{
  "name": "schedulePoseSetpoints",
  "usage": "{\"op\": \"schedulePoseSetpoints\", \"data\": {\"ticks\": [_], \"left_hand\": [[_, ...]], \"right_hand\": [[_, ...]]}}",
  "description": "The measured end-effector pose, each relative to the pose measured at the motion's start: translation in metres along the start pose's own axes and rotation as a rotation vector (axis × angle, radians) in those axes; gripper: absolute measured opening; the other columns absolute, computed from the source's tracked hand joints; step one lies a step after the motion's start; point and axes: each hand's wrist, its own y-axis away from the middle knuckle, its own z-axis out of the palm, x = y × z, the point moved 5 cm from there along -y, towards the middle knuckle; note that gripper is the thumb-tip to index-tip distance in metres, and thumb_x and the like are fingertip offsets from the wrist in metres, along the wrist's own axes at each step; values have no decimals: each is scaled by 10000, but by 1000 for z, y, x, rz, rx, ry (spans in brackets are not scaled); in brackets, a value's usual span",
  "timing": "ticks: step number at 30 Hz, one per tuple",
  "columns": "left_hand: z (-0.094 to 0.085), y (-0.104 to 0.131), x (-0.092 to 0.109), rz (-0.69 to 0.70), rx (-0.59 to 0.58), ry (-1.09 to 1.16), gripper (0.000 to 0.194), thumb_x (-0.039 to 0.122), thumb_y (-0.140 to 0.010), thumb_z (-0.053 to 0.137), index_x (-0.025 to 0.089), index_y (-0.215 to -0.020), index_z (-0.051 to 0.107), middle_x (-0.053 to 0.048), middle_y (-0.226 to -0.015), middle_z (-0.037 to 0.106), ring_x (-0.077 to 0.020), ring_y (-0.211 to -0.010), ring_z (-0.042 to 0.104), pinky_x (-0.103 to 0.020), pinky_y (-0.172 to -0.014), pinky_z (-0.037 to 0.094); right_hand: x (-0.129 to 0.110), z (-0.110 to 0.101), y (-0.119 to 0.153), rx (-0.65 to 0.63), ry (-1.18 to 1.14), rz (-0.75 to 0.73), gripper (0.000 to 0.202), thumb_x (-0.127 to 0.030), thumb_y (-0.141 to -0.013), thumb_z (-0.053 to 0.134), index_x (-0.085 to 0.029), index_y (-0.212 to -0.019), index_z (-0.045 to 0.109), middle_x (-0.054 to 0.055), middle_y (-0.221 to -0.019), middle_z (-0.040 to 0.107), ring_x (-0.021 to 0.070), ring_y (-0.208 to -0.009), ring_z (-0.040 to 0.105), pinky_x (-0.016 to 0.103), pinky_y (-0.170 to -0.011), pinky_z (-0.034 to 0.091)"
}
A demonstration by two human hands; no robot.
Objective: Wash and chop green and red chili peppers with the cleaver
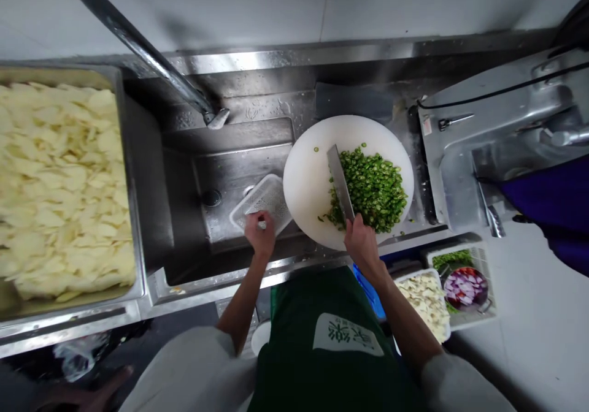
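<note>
My right hand (361, 238) is closed round the handle of a cleaver (341, 182). The blade stands on the round white cutting board (307, 182), along the left side of a heap of chopped green peppers (377, 191). A few loose pieces lie left of the blade. My left hand (260, 231) is curled, thumb and fingers brought together, above a white perforated basket (267, 196) in the sink. Whatever those fingers may hold is too small to make out.
A faucet (151, 56) reaches over the sink (230, 170). Sliced potatoes fill a large metal tray (138, 234) at left. Low on the right sit a tub of pale pieces (426, 298) and a bowl of chopped onion (465, 287). Purple cloth (552, 203) shows at far right.
</note>
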Motion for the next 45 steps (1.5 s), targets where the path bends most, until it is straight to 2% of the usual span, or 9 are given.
{"op": "schedulePoseSetpoints", "data": {"ticks": [4,7,11,27,31,36,39,42,45], "left_hand": [[22,15,104,437,-210,211,162,292,-946,549,230,-1041,665,-75,-1024,670,-222,-977,598,-390,-866,482],[50,22,145,656,-376,199,175,277,-951,549,239,-1067,675,-68,-1019,691,-228,-964,584,-426,-875,446],[63,25,147,741,-450,170,152,280,-952,548,234,-956,693,-56,-928,702,-229,-923,565,-461,-909,400],[62,29,140,779,-425,121,161,257,-945,543,195,-879,675,-58,-828,668,-221,-888,559,-406,-847,448],[30,17,147,674,-242,260,134,218,-943,540,195,-875,653,-44,-811,670,-187,-833,579,-356,-789,486],[-62,-18,168,548,79,382,124,230,-947,538,205,-1008,643,-45,-940,690,-194,-941,631,-385,-863,509],[-76,-33,205,778,-136,270,315,339,-965,506,212,-1237,602,-82,-1196,672,-246,-1189,586,-463,-1029,449],[-41,-17,238,1138,-563,48,643,540,-921,525,199,-1460,444,-116,-1506,469,-295,-1439,363,-491,-1180,285],[1,12,250,1332,-783,-62,876,650,-869,524,170,-1557,273,-115,-1620,268,-298,-1513,198,-470,-1234,149]], "right_hand": [[-5,-5,-12,14,27,-9,322,-278,-1038,271,-101,-1161,510,167,-934,719,248,-839,698,290,-695,430],[-2,-11,-9,25,41,-44,300,-284,-1037,293,-111,-1148,512,163,-939,719,247,-849,698,282,-704,430],[-3,-14,-2,49,61,-47,327,-303,-1039,271,-112,-1158,507,161,-926,721,249,-844,697,285,-702,436],[-24,-1,-12,24,24,-87,291,-282,-1032,304,-108,-1148,506,168,-946,710,256,-858,698,294,-709,435],[-20,-15,-10,71,15,-139,266,-282,-1025,336,-120,-1102,532,131,-878,716,229,-782,682,276,-655,381],[2,-43,17,238,73,-307,223,-296,-990,389,-150,-1026,553,77,-781,697,198,-691,635,271,-603,309],[15,-52,27,333,173,-434,156,-281,-933,482,-157,-960,571,90,-840,688,206,-764,632,275,-622,314],[21,-55,25,378,303,-585,106,-245,-884,553,-156,-926,593,108,-870,680,220,-830,616,280,-646,323],[21,-53,18,362,423,-743,98,-166,-867,547,-154,-939,612,120,-905,681,217,-836,594,285,-663,330]]}}
